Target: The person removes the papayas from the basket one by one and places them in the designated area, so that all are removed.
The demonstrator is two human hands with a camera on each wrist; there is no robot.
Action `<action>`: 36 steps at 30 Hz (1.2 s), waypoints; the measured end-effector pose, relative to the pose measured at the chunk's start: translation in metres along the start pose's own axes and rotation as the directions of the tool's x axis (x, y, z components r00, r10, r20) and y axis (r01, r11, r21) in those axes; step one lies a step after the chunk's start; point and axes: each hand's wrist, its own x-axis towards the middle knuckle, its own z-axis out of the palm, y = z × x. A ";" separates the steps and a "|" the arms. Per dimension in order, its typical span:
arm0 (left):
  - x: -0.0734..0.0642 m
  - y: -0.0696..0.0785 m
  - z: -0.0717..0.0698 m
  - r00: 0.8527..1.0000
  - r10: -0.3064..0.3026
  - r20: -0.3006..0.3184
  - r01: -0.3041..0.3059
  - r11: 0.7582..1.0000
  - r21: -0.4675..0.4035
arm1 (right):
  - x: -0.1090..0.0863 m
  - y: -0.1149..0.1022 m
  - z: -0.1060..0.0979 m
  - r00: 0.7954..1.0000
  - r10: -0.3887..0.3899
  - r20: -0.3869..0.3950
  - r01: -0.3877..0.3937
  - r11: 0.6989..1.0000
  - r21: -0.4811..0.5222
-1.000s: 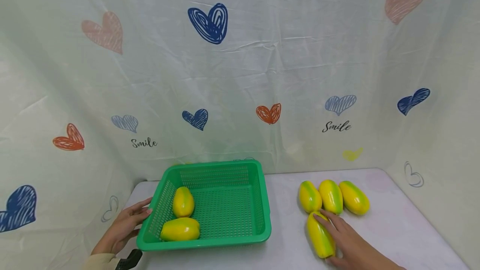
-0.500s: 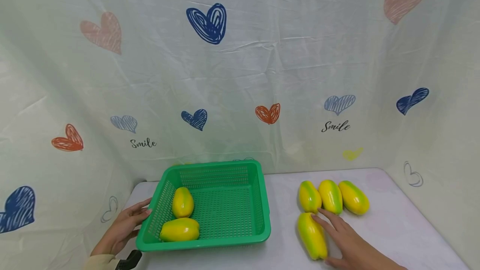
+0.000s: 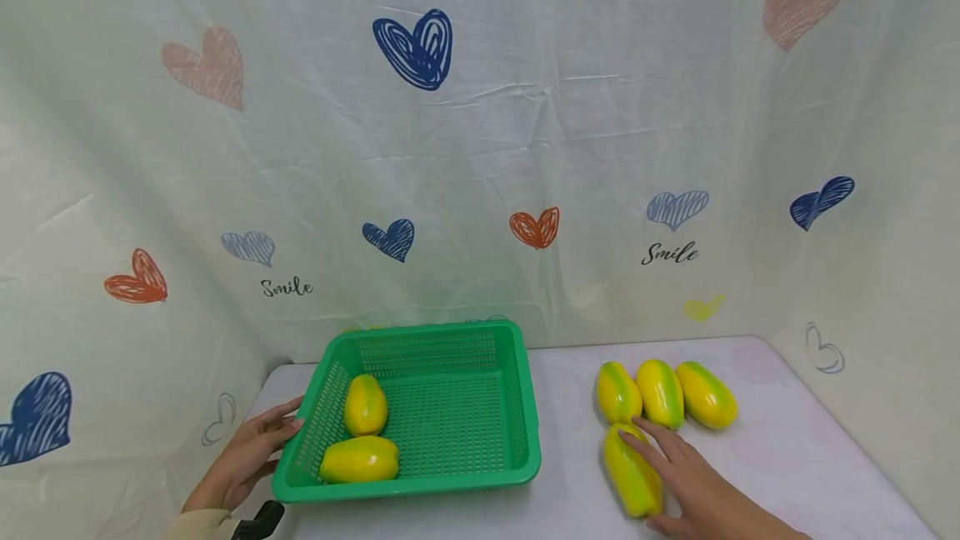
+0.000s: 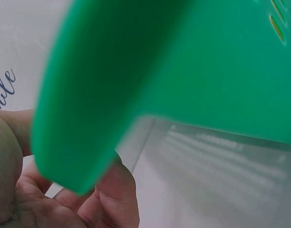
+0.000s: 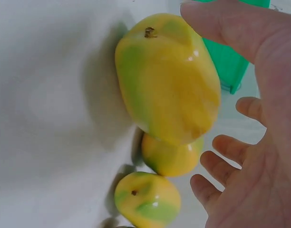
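A yellow-green papaya [image 3: 628,473] lies on the table beside my right hand [image 3: 693,486]. That hand spreads over its right side, thumb near the lower end and fingertips at the upper end. In the right wrist view the thumb overlaps the papaya [image 5: 167,80], while the other fingers stand apart from it. My left hand [image 3: 249,452] holds the left rim of a green plastic basket [image 3: 405,487]. The left wrist view shows the basket's rim [image 4: 83,128] between thumb and fingers. Inside the basket are an upright papaya [image 3: 366,405] and one lying sideways [image 3: 360,460].
Just beyond the right hand, three more papayas stand in a row: a left one [image 3: 618,392], a middle one [image 3: 660,392] and a right one [image 3: 707,394]. A white curtain [image 3: 465,148] printed with hearts hangs behind the table [image 3: 566,440].
The papaya by my right hand has rolled left, away from the palm, then slightly back right. The left hand and basket stay in place.
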 end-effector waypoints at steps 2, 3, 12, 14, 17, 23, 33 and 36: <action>0.000 0.000 0.000 1.000 0.000 0.000 0.000 1.000 -0.001 | 0.001 -0.003 -0.002 1.000 0.010 0.007 -0.010 1.000 -0.003; 0.000 0.000 0.000 1.000 0.000 0.000 0.000 1.000 -0.002 | 0.002 -0.004 -0.004 1.000 0.015 0.012 -0.015 1.000 -0.002; -0.001 0.000 0.000 1.000 0.001 0.006 -0.001 1.000 0.004 | 0.017 -0.025 -0.023 0.999 -0.010 0.033 0.009 0.998 0.056; 0.000 0.000 0.000 1.000 0.001 0.007 -0.001 1.000 0.007 | 0.024 -0.029 -0.027 0.998 -0.059 0.013 0.059 0.997 0.040; 0.000 0.000 0.000 1.000 0.002 0.006 -0.002 1.000 0.006 | 0.034 -0.036 -0.033 0.993 -0.116 -0.002 0.116 0.993 0.006; -0.001 0.001 0.000 1.000 0.006 0.005 -0.005 1.000 -0.009 | 0.055 -0.051 -0.044 0.978 -0.208 0.003 0.208 0.978 -0.002; -0.001 0.000 0.000 1.000 0.007 0.002 -0.007 1.000 -0.014 | 0.091 -0.067 -0.044 0.937 -0.349 0.005 0.349 0.937 -0.004; -0.001 0.000 0.000 1.000 0.007 0.000 -0.007 1.000 -0.014 | 0.101 -0.072 -0.045 0.930 -0.367 0.023 0.367 0.930 0.005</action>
